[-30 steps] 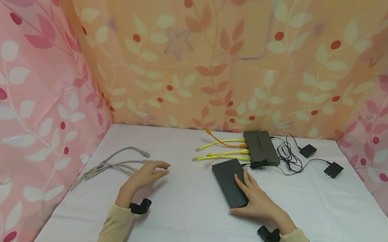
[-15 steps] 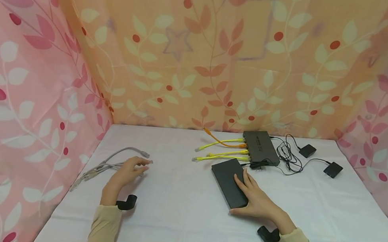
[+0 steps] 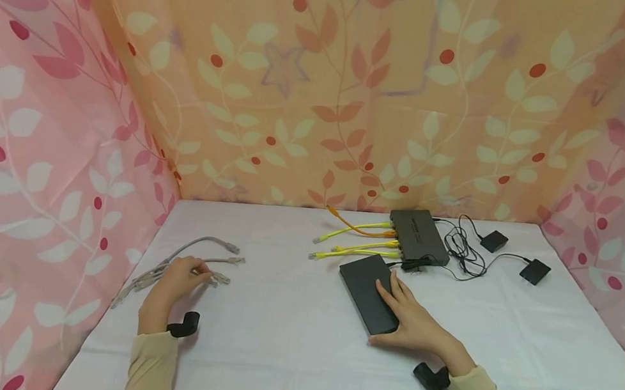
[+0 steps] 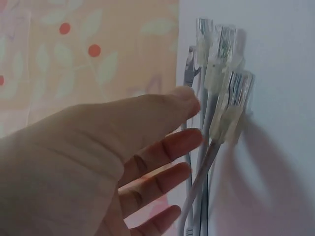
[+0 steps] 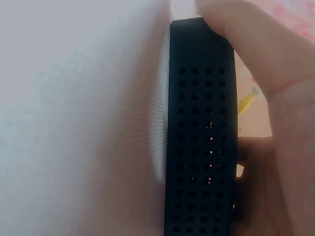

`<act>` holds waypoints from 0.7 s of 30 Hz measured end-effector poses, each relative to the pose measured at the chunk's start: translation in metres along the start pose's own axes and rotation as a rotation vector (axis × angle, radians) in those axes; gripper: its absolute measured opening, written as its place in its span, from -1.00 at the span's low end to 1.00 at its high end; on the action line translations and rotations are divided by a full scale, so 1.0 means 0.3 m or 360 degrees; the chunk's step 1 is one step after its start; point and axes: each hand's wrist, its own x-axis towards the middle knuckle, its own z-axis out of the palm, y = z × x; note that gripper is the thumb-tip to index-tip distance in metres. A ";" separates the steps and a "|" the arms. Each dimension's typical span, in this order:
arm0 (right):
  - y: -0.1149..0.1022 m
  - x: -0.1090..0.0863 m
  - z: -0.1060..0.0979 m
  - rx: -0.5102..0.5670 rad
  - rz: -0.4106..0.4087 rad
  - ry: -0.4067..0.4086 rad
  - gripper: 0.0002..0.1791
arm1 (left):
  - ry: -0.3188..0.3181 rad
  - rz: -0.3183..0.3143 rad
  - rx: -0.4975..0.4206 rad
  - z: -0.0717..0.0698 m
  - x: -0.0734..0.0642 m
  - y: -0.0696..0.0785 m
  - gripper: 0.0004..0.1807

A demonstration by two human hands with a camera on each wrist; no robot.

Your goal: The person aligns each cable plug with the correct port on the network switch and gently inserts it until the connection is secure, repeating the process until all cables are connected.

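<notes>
Several grey network cables [image 3: 153, 276] lie bundled on the white cloth at the left, their clear plugs [image 4: 224, 42] pointing right in the head view. My left hand [image 3: 175, 281] is over the bundle. In the left wrist view its thumb and loosely bent fingers [image 4: 170, 145] stand apart beside the cables, with nothing pinched between them. My right hand [image 3: 411, 321] holds a flat black box [image 3: 367, 294] with rows of vent holes in its side [image 5: 202, 132]. Its fingers spread over the top and its thumb [image 5: 241, 29] lies at the near end. Small lights glow through the holes.
Behind the box lies a dark grey network switch [image 3: 419, 236] with yellow cables [image 3: 366, 251] and an orange cable [image 3: 357, 227] plugged into its left side. Black cords [image 3: 462, 254] run to two power adapters [image 3: 535, 272] at the right. Patterned curtains [image 3: 324, 93] enclose the table.
My left hand has moved left and back over the grey cables, uncovering their plug ends. The right hand and the black box have stayed in place.
</notes>
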 end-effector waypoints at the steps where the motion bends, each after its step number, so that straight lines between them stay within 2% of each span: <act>1: -0.001 0.000 -0.001 0.0002 0.0004 -0.0003 0.28 | -0.0013 0.0002 0.0009 -0.003 -0.004 -0.001 -0.94; 4: -0.004 0.000 -0.003 0.0012 0.0009 -0.0009 0.28 | -0.0058 -0.0001 0.0021 -0.014 -0.016 0.000 -0.93; 8: -0.006 -0.001 -0.004 0.0009 0.0006 -0.0014 0.28 | -0.0088 0.0012 0.0022 -0.022 -0.024 0.001 -0.82; 14: -0.002 0.001 0.001 -0.0004 0.0001 -0.0007 0.28 | -0.0052 0.0028 0.0073 -0.017 -0.024 -0.003 -0.78; 21: -0.006 -0.001 -0.001 -0.0046 0.0005 -0.0001 0.32 | -0.0015 0.0016 0.0033 -0.006 -0.021 -0.008 -0.81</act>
